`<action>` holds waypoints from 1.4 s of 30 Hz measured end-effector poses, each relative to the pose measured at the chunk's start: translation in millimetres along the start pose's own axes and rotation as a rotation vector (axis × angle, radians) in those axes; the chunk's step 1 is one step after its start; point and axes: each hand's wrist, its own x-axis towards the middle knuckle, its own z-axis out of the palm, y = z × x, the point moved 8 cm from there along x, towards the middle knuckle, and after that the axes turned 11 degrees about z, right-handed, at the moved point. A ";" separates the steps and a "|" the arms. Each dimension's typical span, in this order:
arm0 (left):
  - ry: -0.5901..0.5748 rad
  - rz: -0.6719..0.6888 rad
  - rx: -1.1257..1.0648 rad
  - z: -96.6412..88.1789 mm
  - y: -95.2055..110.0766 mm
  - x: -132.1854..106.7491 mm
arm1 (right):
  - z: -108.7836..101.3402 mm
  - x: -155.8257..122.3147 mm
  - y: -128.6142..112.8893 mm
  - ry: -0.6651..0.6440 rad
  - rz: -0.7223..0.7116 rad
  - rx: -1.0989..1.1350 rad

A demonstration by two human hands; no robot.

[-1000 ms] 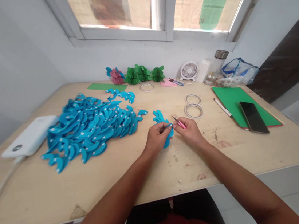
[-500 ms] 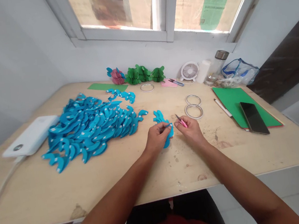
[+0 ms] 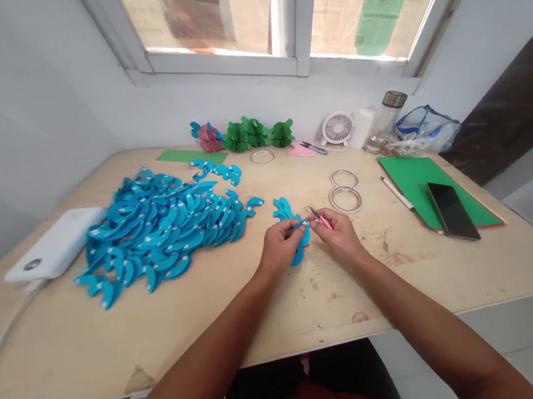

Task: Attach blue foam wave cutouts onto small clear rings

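Observation:
Between thumb and fingers, my left hand (image 3: 280, 245) pinches a blue paper cutout (image 3: 305, 237). My right hand (image 3: 338, 232) is closed around a pink-handled tool with a dark pointed tip (image 3: 322, 219), which looks like a small craft knife or tweezers. The right fingertips meet the cutout's upper edge. Just beyond the left fingers, more blue paper pieces (image 3: 283, 208) lie on the table. A big pile of blue curved paper cutouts (image 3: 166, 219) with small white tape squares spreads to the left.
Two tape rolls (image 3: 346, 199) sit right of centre, another tape roll (image 3: 261, 157) farther back. A white power bank (image 3: 56, 243) with a cable is at left. A phone (image 3: 453, 211) rests on green sheets (image 3: 409, 184) at right. Green paper figures (image 3: 255, 131), a fan (image 3: 338, 128) and a bottle (image 3: 386, 119) line the back.
My right hand has moved slightly left, bringing its fingertips to the edge of the cutout. The left hand stays nearly in place.

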 end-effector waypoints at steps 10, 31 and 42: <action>0.006 0.000 0.009 -3.0 0.7 0.2 | -3.5 0.8 -0.9 0.030 -0.014 -0.044; 0.010 -0.011 -0.016 -3.3 -3.6 2.1 | -9.9 -2.0 -3.8 0.105 0.011 0.009; -0.038 0.008 0.010 2.6 -1.6 -0.4 | -3.4 0.0 0.1 0.060 -0.005 -0.030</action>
